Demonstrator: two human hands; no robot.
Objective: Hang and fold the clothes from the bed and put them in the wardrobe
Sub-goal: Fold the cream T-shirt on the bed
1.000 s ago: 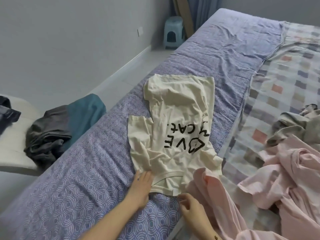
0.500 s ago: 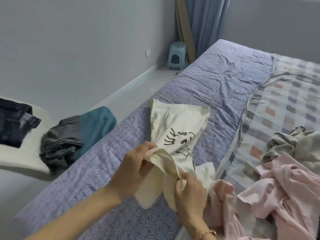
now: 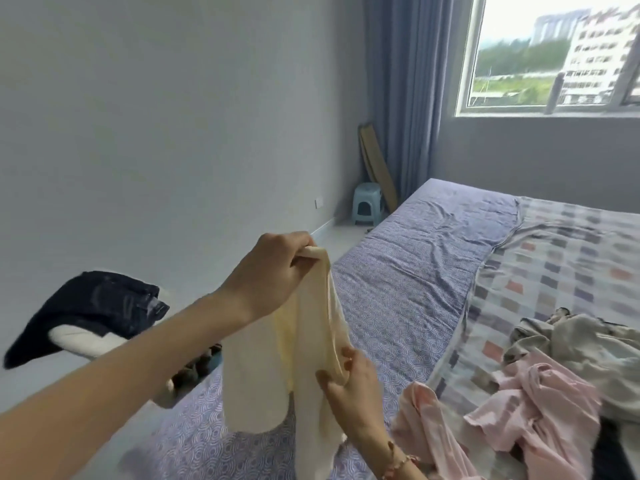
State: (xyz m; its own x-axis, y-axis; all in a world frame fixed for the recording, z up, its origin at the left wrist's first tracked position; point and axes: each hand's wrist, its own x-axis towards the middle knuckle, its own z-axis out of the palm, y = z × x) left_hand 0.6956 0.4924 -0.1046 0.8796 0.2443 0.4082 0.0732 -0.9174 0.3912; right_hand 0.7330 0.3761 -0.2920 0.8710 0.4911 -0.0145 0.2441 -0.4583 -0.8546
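- At the far left, dark clothes [image 3: 91, 303] lie over a white chair [image 3: 78, 341] that stands beside the bed [image 3: 408, 289].
- Your left hand [image 3: 272, 275] is raised above the near edge of the bed. Its grip is closed on the top of the cream shirt [image 3: 254, 375], with the fingers curled around the bunched cloth.
- The cream shirt hangs down from this hand in long folds. It is not clear whether its lower end touches the bed.
- Your right hand [image 3: 349, 389] is lower, just to the right. Its grip pinches a fold of the same shirt between thumb and fingers.
- Far behind, a small blue stool [image 3: 367, 204] stands by the wall.
- At the right, a pink garment [image 3: 526, 410] lies crumpled on the checked blanket [image 3: 571, 244], and a grey garment [image 3: 575, 341] touches it from behind.
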